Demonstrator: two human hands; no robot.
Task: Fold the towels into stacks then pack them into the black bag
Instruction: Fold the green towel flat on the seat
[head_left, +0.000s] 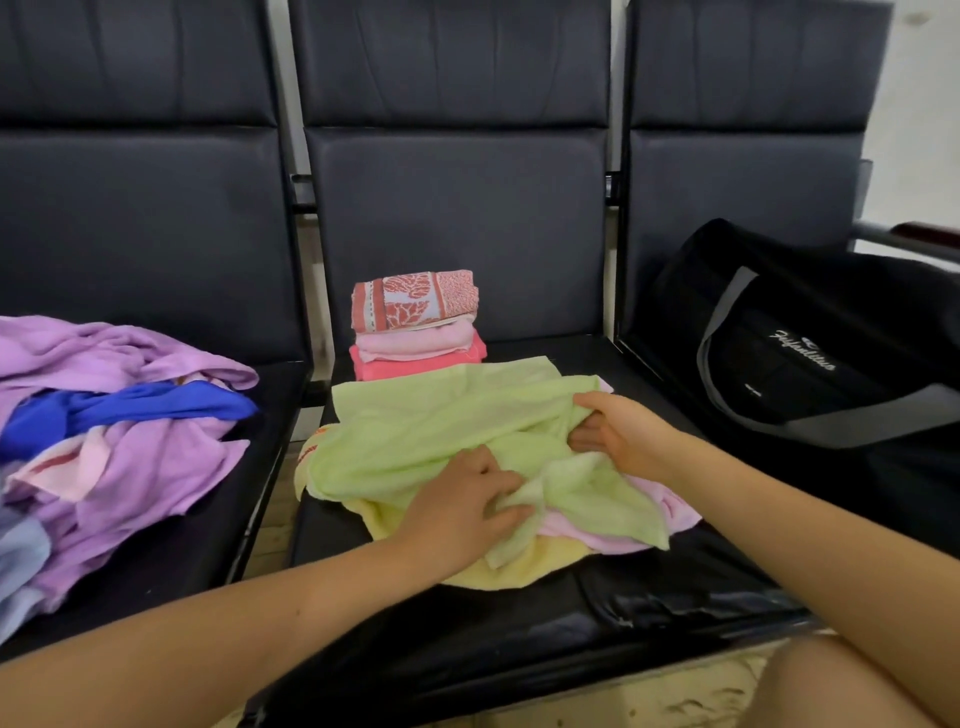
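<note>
A light green towel (415, 431) lies rumpled on the middle seat, over a pale pink towel (670, 506) and a yellow towel (519, 569). My left hand (462, 506) pinches a bunched fold of the green towel near its front. My right hand (618, 431) grips the towel's right side, fingers curled into the cloth. Behind them stands a stack of folded towels (415, 325), a coral-patterned one on top of pink ones. The black bag (810, 343) with grey straps sits on the right seat.
A heap of unfolded towels (119, 431), lilac, blue and pink, covers the left seat. The dark padded seat (467, 639) has bare room at its front edge. A metal armrest (904, 239) juts out at far right. My knee shows at bottom right.
</note>
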